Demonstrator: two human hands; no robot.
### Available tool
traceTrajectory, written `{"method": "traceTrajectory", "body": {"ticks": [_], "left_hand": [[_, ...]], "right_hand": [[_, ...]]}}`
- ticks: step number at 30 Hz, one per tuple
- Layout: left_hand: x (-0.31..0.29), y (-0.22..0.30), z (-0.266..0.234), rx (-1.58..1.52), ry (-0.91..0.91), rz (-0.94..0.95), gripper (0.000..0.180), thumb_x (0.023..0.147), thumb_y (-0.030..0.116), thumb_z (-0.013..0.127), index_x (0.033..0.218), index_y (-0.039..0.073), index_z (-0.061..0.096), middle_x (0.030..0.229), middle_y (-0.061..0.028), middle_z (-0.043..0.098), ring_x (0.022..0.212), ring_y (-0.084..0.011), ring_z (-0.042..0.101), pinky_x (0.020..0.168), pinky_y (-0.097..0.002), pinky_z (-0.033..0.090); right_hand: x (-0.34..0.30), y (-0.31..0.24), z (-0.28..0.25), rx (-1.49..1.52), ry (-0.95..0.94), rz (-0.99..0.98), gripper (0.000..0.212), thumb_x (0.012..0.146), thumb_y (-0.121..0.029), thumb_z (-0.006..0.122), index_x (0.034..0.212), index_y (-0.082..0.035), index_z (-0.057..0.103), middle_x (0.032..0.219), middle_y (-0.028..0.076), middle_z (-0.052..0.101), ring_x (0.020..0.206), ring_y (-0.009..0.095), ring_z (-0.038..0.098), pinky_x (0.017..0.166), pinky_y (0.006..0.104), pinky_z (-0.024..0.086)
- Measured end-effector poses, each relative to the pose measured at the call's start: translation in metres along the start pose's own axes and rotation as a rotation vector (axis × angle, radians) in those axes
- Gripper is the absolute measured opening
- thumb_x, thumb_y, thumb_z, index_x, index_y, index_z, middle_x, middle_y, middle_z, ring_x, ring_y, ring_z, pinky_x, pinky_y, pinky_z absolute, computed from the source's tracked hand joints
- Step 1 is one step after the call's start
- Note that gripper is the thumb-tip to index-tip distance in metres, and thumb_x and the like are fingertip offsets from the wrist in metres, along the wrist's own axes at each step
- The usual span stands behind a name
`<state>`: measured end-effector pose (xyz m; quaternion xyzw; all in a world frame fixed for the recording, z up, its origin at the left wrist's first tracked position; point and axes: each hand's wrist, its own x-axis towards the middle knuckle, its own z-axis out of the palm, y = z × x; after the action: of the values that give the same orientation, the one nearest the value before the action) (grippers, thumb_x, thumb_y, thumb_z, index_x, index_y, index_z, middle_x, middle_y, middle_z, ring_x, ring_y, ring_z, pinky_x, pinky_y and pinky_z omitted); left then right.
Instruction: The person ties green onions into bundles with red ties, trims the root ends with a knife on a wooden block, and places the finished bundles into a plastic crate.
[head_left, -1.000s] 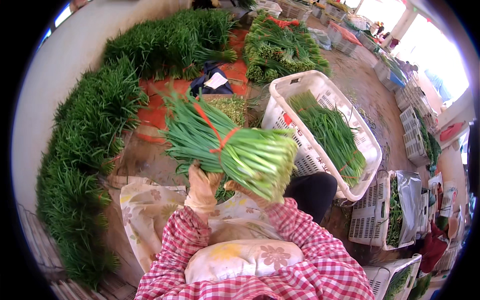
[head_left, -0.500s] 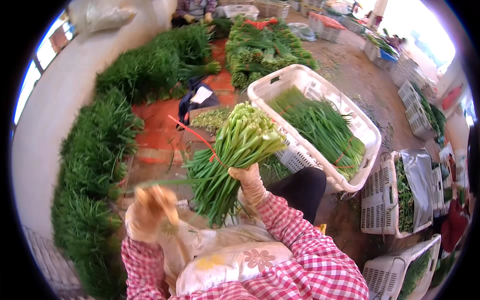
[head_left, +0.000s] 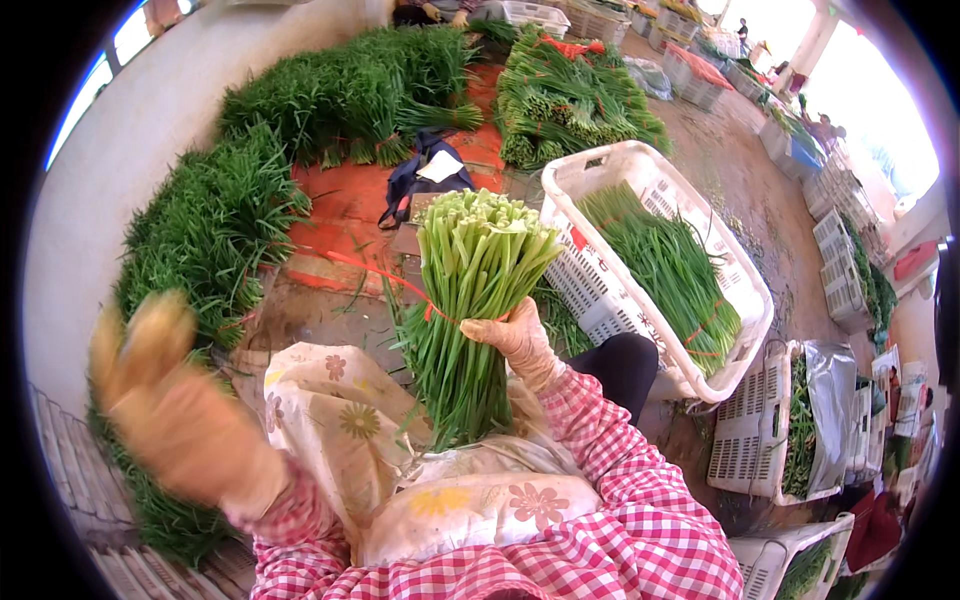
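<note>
Greens [head_left: 465, 275] are gripped upright, left of the crate [head_left: 588, 285], by the right hand [head_left: 520, 342], thumb across them; the left hand [head_left: 180, 405] (blurred) is held empty at near left, fingers apart.

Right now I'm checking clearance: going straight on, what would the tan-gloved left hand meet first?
The left hand likely meets the dark green leafy bundles along the white wall; depth is unclear.

The sleeves [head_left: 640, 475] are checked pinkish red and white; the cream apron [head_left: 460, 530] bears yellow, brown and olive flowers [head_left: 538, 506]. Wrinkled gloves [head_left: 538, 366] cover the left hand [head_left: 180, 410] and right hand [head_left: 515, 338]. The trouser leg [head_left: 625, 372] is plain black.
</note>
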<state>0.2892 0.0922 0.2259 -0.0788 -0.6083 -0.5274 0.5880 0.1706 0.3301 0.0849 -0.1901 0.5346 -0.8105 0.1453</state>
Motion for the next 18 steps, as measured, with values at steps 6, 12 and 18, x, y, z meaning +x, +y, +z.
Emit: {"method": "traceTrajectory", "body": {"ticks": [6,12,18], "left_hand": [[-0.082,-0.134,0.043,-0.207,-0.857,-0.678,0.095,0.061,0.033,0.083,0.137,0.001,0.035,0.128,-0.0113,0.052,0.116,-0.0208,0.051,0.100,-0.0359,0.040],[-0.061,-0.132,0.031,-0.706,-0.304,-0.966,0.070,0.074,0.041,0.072,0.127,0.004,0.046,0.117,-0.0074,0.058,0.106,-0.0207,0.058,0.091,-0.0360,0.047],[-0.044,-0.145,0.023,-0.527,-0.205,-0.952,0.052,0.081,0.038,0.066,0.118,0.004,0.053,0.100,-0.0054,0.064,0.084,-0.0170,0.064,0.075,-0.0310,0.054]], "right_hand": [[0.048,-0.048,0.043,-0.361,-0.220,-0.090,0.067,0.065,-0.035,0.084,0.116,0.000,0.057,0.101,0.008,0.067,0.094,0.016,0.062,0.086,0.0310,0.048],[0.107,-0.080,0.094,-0.886,-0.377,-0.222,0.083,0.071,-0.054,0.072,0.128,-0.001,0.043,0.122,0.022,0.054,0.111,0.033,0.055,0.093,0.0363,0.042],[0.049,-0.034,0.012,-1.185,-0.522,0.443,0.092,0.079,-0.050,0.067,0.139,0.007,0.027,0.128,0.026,0.051,0.124,0.032,0.046,0.104,0.0329,0.034]]}}
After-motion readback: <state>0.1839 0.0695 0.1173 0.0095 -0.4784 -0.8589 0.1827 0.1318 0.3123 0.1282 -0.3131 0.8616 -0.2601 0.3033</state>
